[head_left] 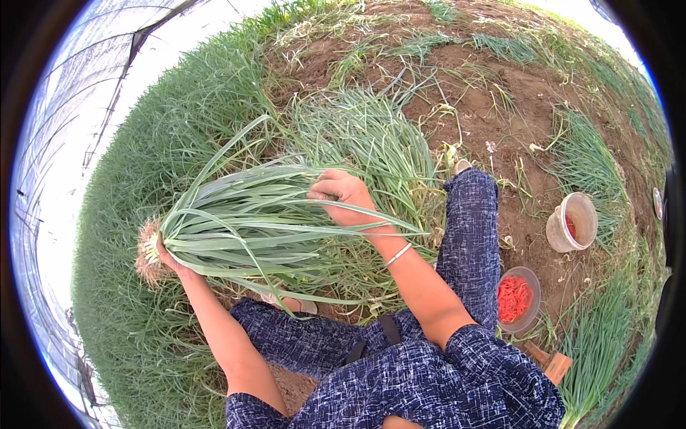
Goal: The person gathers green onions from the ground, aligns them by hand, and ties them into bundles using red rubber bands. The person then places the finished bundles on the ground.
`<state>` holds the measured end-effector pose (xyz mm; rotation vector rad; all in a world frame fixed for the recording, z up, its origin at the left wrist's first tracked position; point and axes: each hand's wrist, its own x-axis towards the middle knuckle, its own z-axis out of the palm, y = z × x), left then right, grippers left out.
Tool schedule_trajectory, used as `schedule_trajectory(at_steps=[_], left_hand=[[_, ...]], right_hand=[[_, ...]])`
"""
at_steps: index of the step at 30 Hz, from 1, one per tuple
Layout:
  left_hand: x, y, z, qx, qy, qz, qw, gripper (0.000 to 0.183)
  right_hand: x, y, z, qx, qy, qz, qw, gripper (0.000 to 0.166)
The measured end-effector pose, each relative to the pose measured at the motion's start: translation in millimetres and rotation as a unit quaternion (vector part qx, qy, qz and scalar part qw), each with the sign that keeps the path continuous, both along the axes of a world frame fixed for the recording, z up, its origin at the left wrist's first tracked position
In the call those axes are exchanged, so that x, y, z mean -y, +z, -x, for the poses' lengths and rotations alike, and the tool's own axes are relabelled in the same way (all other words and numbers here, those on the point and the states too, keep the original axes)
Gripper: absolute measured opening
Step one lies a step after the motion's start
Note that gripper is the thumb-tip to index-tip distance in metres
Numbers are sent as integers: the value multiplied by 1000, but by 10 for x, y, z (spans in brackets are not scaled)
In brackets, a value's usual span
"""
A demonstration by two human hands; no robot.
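A thick bunch of leafy green alliums (pixel 257 220) lies across the view, with long flat leaves fanning to the right. My left hand (pixel 170 259) is closed around its pale stems, just above the tangled brown roots (pixel 149 257). At the other end, my right hand (pixel 348 198) has its fingers curled among the leaf tips; whether they grip a leaf cannot be seen. One long leaf passes over the right wrist, below which sits a bracelet (pixel 399 254). Beneath and beyond the bunch, a pile of loose cut greens (pixel 364 134) rests on the ground.
A dense standing crop (pixel 144 161) grows along the left, beside plastic sheeting (pixel 69 107). On the right are a bowl of red ties (pixel 515 300), a pale bucket (pixel 571 222) with red material inside, a wooden piece (pixel 554 365), and bundled greens (pixel 605 327) on brown soil (pixel 471 102).
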<state>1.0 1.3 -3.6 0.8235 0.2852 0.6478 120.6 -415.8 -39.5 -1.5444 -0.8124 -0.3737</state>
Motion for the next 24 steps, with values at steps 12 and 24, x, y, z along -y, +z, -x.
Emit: schedule_trajectory(at_steps=[12,24], left_hand=[[184,96,9,-29,39,-4,999,44],[142,75,-4,-19,34,-2,999,45]], right_hand=[[32,129,13,151,-125,33,980,24],[-9,-90,-149,-340,44,-440,830,17]])
